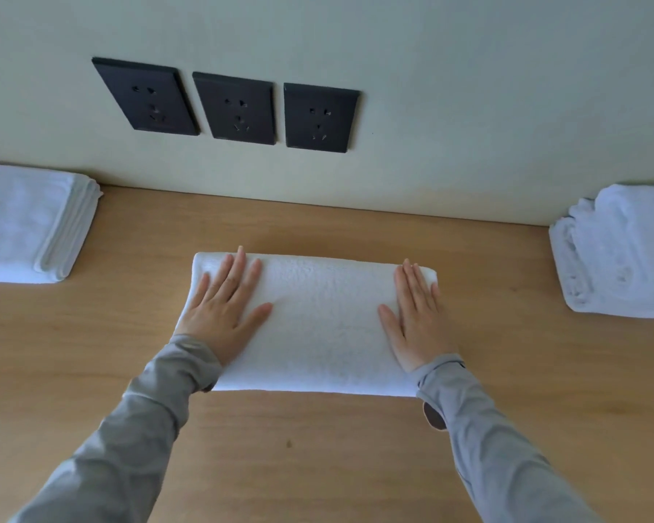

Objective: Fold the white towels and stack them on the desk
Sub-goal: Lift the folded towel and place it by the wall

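I judged the folded white terry towel (325,326) soft, light and limp. The left grip (223,311) and right grip (418,318) pressed flat on it, released, grasping nothing; best held by both end edges.

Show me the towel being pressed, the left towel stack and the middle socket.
Pressed towel (318,326), head view, bare centre.
Left towel stack (18,220), head view, top face.
Middle socket (235,108), head view, plate centre.
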`<state>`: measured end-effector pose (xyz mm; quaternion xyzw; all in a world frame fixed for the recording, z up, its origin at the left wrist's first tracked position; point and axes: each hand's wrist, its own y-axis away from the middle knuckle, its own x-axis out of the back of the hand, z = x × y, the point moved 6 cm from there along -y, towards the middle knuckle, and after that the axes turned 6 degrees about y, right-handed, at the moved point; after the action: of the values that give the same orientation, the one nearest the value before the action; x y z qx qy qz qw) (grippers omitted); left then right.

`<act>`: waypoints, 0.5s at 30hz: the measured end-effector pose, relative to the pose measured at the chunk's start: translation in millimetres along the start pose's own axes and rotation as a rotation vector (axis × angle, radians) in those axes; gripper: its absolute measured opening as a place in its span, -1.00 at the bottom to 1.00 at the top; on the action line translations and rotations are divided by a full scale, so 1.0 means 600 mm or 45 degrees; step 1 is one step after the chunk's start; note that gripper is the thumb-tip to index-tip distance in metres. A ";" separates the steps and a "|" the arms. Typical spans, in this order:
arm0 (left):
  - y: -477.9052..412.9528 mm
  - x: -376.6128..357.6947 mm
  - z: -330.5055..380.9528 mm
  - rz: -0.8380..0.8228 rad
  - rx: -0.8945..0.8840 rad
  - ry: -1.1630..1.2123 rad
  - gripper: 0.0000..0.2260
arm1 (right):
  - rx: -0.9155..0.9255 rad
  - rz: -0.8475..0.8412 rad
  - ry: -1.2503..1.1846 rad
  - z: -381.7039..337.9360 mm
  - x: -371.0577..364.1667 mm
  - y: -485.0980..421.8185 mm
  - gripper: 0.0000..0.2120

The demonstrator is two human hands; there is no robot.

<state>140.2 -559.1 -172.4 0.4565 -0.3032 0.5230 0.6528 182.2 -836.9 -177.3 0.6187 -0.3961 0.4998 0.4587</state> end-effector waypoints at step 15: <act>0.093 -0.014 0.134 0.055 -0.436 -0.377 -0.02 | 0.508 -0.020 0.175 -0.143 0.028 0.091 0.10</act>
<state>91.1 -633.8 -132.0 0.4042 -0.4899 0.4052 0.6576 111.6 -769.3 -144.9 0.6648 -0.2522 0.6057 0.3571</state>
